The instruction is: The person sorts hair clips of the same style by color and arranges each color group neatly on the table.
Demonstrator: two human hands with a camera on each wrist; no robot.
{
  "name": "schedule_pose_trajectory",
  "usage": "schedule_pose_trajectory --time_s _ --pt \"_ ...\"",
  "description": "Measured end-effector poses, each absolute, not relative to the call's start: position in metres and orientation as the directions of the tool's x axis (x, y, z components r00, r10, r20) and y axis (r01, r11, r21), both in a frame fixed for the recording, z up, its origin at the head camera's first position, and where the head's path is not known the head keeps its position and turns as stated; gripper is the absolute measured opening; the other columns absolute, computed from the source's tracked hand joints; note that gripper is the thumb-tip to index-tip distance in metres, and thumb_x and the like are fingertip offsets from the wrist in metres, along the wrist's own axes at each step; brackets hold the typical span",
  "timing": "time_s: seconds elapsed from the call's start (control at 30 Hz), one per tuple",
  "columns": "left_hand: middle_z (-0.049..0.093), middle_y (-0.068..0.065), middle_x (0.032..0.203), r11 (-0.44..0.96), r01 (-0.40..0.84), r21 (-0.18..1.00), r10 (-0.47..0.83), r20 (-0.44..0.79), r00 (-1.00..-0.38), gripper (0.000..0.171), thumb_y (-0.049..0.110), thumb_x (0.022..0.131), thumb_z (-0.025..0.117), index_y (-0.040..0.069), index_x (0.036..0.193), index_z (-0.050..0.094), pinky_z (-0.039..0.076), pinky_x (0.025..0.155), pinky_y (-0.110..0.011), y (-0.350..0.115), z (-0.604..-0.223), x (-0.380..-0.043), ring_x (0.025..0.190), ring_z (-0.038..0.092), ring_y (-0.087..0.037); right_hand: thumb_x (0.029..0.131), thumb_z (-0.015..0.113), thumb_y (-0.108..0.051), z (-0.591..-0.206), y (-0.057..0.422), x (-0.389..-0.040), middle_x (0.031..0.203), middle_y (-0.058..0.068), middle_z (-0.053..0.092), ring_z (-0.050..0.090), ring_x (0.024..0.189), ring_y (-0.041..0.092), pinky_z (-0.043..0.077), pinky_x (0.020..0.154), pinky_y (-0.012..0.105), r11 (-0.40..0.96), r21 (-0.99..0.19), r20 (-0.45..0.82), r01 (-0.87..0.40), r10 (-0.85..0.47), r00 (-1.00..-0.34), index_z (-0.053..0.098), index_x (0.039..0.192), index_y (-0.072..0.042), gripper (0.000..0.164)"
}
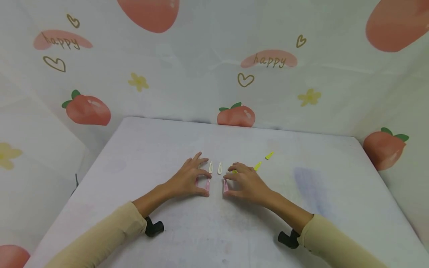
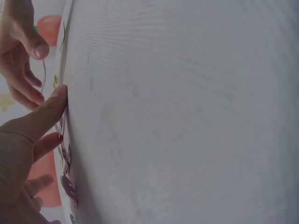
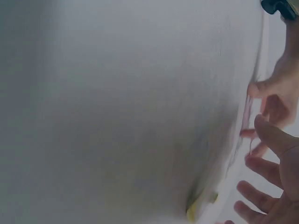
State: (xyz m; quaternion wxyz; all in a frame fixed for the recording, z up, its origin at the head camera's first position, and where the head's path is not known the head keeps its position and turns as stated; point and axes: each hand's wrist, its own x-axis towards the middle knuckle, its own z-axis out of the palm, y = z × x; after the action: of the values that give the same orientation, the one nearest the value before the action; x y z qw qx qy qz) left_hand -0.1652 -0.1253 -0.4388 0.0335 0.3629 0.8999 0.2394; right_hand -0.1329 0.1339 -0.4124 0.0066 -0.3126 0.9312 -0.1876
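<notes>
My left hand (image 1: 187, 180) pinches a pink snap hair clip (image 1: 207, 185) end to end between thumb and forefinger, low at the tabletop. Another pink clip (image 1: 197, 181) shows partly behind those fingers. To the right, my right hand (image 1: 251, 185) holds a second pink snap clip (image 1: 225, 185) by its ends; the left wrist view shows this clip (image 2: 44, 77) raised off the table. Two whitish clips (image 1: 219, 168) lie side by side just beyond the hands. Yellow clips (image 1: 257, 166) lie past the right hand, one partly covered by its fingers.
The white-covered table (image 1: 151, 145) meets a printed cloth backdrop (image 1: 201, 67) at its far edge. A bluish stain (image 1: 310, 186) marks the cover on the right. Black devices (image 1: 154, 227) are worn under both wrists.
</notes>
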Motion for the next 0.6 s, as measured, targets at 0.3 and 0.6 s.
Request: schedule_pose_trajectory --time_s 0.3,0.6 --pt "0.044 -0.02 0.15 0.605 0.67 0.431 0.689 0.139 -0.711 0.053 0.048 0.07 0.087 0.016 0.111 0.076 0.021 0.111 -0.068 -0.126 -0.439 -0.166 0.149 0.014 -0.043 0.08 0.082 -0.044 -0.424 0.114 -0.136 0.111 0.003 0.065 0.052 0.112 0.023 0.043 0.098 0.048 0.762 -0.321 0.058 -0.563 -0.577 -0.815 0.076 0.115 -0.018 0.045" --pt "0.046 -0.019 0.149 0.605 0.673 0.425 0.689 0.143 -0.71 0.052 0.047 0.071 0.087 0.016 0.112 0.076 0.022 0.112 -0.066 -0.126 -0.438 -0.166 0.149 0.015 -0.043 0.074 0.087 -0.043 -0.424 0.111 -0.141 0.106 0.001 0.064 0.052 0.106 0.019 0.045 0.094 0.042 0.777 -0.379 0.029 -0.502 -0.532 -0.846 0.076 0.114 -0.017 0.049"
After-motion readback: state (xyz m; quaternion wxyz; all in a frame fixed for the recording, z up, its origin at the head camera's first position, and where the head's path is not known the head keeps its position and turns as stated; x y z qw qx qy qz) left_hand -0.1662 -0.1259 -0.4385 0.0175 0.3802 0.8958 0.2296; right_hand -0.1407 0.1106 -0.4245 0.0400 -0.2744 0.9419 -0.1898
